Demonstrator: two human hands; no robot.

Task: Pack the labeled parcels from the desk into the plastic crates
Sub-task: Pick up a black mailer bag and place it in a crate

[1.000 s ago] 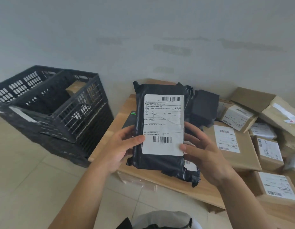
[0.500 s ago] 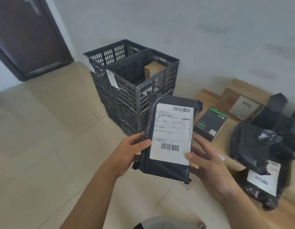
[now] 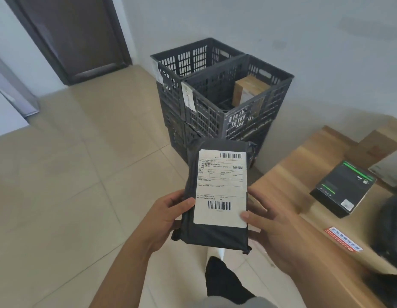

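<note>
A black poly-bag parcel (image 3: 217, 192) with a white shipping label is held upright in front of me, over the tiled floor. My left hand (image 3: 164, 218) grips its left edge, thumb on the front. My right hand (image 3: 273, 236) holds the right edge, thumb pressed on the label's lower corner. Beyond the parcel stand stacked dark plastic crates (image 3: 217, 116). The nearer top crate holds a brown cardboard box (image 3: 248, 90); the farther top crate (image 3: 182, 56) shows nothing inside from here.
The wooden desk (image 3: 293, 165) runs along the right, carrying a black and green box (image 3: 342, 190), cardboard parcels (image 3: 380, 147) and a black bag (image 3: 393, 223) at the edge. A dark door (image 3: 70, 36) stands at the back left. My foot (image 3: 222, 281) is below the parcel.
My view has swung left, from the desk toward the crates. The parcel stays in both hands and the crates now sit straight ahead, larger in view.
</note>
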